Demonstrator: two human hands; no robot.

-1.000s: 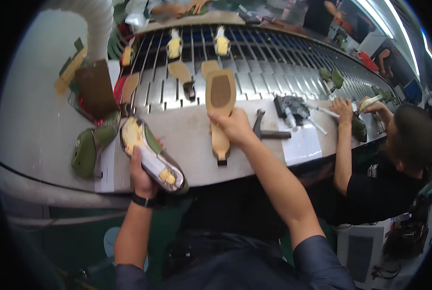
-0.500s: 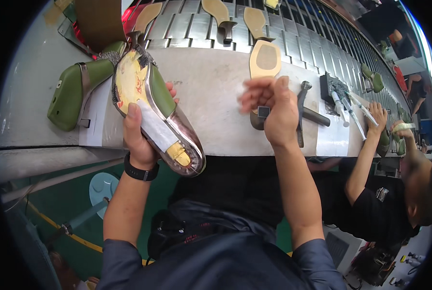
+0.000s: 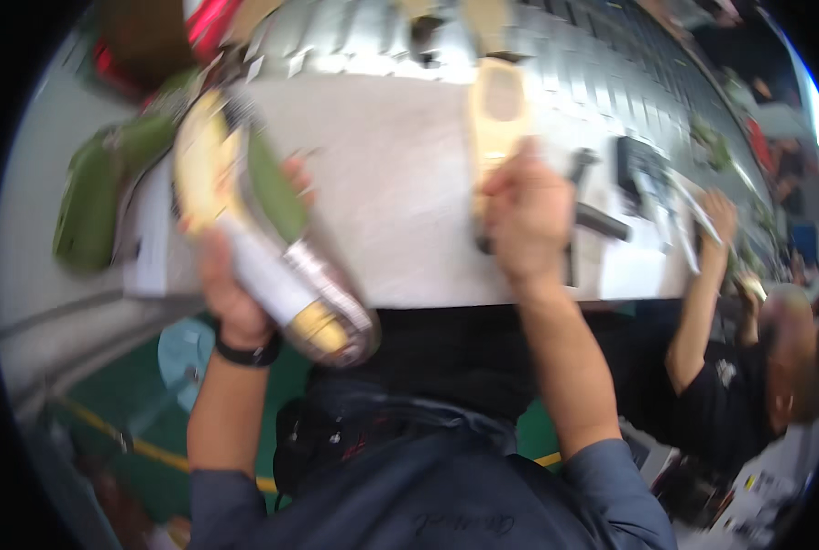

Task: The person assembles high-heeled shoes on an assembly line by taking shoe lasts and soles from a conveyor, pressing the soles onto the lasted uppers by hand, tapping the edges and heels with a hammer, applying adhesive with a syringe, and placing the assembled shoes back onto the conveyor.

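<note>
My left hand [image 3: 230, 284], a dark band at its wrist, grips a metallic-toned shoe [image 3: 331, 284] on a green last, held sole up and slanting. Its underside shows a yellowish, whitish sole surface, with the fingers wrapped round the far side and the thumb on the near edge. My right hand [image 3: 530, 215] is closed at the side of a tan insole [image 3: 501, 96] with a darker oval patch; blur softens the fingers, but they appear pinched on it. Left of the held shoe another green last [image 3: 93, 202] lies on the bench [image 3: 391, 183].
A hammer-like tool and a dark handle [image 3: 602, 222] lie right of my right hand. Past them are a black block [image 3: 626, 163], slim pale tools and a white sheet [image 3: 631, 270]. A slatted metal conveyor [image 3: 373, 41] runs behind. A co-worker [image 3: 730, 385] stands at the right.
My right hand has gone from loosely spread fingers to closed ones at the insole. The held shoe sits a little further left and lower in view. The picture is blurred by head motion.
</note>
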